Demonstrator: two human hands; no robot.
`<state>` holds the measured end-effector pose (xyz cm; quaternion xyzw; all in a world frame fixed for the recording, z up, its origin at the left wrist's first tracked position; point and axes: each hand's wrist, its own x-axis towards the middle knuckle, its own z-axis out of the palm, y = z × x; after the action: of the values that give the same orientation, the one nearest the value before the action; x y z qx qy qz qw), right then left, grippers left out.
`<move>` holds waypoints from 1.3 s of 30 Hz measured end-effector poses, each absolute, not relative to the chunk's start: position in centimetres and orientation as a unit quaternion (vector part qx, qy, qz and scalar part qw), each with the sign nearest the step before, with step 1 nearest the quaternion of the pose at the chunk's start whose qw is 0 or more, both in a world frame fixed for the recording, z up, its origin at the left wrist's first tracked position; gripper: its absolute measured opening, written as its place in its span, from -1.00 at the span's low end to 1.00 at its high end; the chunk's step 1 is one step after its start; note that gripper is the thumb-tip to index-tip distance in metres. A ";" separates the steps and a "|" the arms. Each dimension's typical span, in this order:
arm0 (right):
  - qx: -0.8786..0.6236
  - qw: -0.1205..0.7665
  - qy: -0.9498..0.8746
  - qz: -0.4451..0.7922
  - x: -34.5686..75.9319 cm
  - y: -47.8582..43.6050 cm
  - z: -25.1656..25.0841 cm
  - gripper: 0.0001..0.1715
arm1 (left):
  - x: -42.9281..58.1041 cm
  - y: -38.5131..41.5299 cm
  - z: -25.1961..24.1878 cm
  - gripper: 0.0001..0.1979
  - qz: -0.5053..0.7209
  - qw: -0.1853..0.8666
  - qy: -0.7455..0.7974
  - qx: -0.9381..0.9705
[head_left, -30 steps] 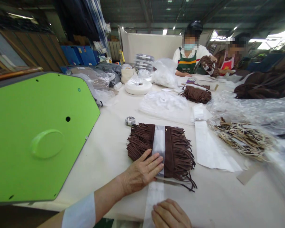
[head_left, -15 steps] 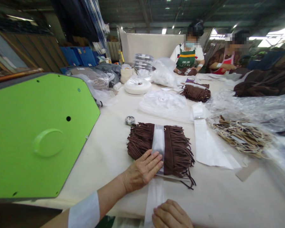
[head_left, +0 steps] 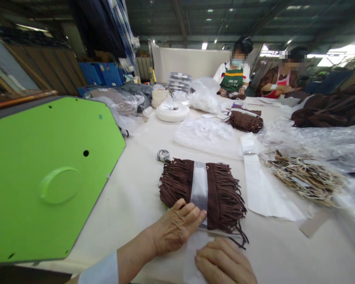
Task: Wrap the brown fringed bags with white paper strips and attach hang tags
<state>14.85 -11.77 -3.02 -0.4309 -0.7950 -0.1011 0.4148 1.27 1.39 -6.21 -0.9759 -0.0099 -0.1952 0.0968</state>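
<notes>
A brown fringed piece (head_left: 219, 193) lies on the white table (head_left: 133, 189) in front of me, with a translucent white strip (head_left: 199, 187) laid across its middle. My left hand (head_left: 176, 227) rests on the near edge of the fringed piece, fingers pressed together on the strip's lower part. My right hand (head_left: 225, 262) lies at the table's near edge on the strip's loose end, fingers curled; what is under it is hidden.
A big green machine cover (head_left: 47, 173) fills the left. A small metal roll (head_left: 163, 155) sits behind the fringed piece. White strips (head_left: 260, 185), tags in plastic (head_left: 304, 175), bags and a tape reel (head_left: 173, 111) lie beyond. Two people work at the far end.
My right hand has moved up and forward onto the strip's loose end near the fringed piece. My left hand has slid slightly toward the near edge, fingers more bent.
</notes>
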 end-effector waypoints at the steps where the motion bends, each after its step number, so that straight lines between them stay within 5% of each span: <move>1: -0.433 0.420 -0.792 -0.089 15.2 -11.1 -2.4 -0.75 | 1.2 1.4 -6.1 -0.55 -0.180 0.081 -0.003 -0.980; 7: -0.509 0.427 -0.746 -0.045 17.5 -6.8 -1.6 -0.76 | 0.7 0.7 -6.3 -0.86 -0.257 -0.106 -0.027 -0.960; 12: -0.608 0.403 -0.684 -0.005 18.6 -4.3 -3.5 -0.70 | 0.9 -0.2 -7.4 -0.63 -0.375 -0.173 -0.118 -0.903; 27: -0.673 0.423 -0.607 -0.014 18.3 -3.5 -6.3 -0.61 | 3.1 0.3 -7.9 -0.64 -0.361 0.088 -0.128 -0.920; 39: -0.716 0.381 -0.584 -0.036 18.4 -3.0 -6.7 -0.49 | 5.0 -0.1 -7.9 -0.59 -0.391 0.097 -0.160 -0.901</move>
<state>18.44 -3.00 -6.70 -0.7159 -0.5842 -0.0359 0.3806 5.00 -0.08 -7.92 -0.9010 -0.1603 -0.3911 0.0972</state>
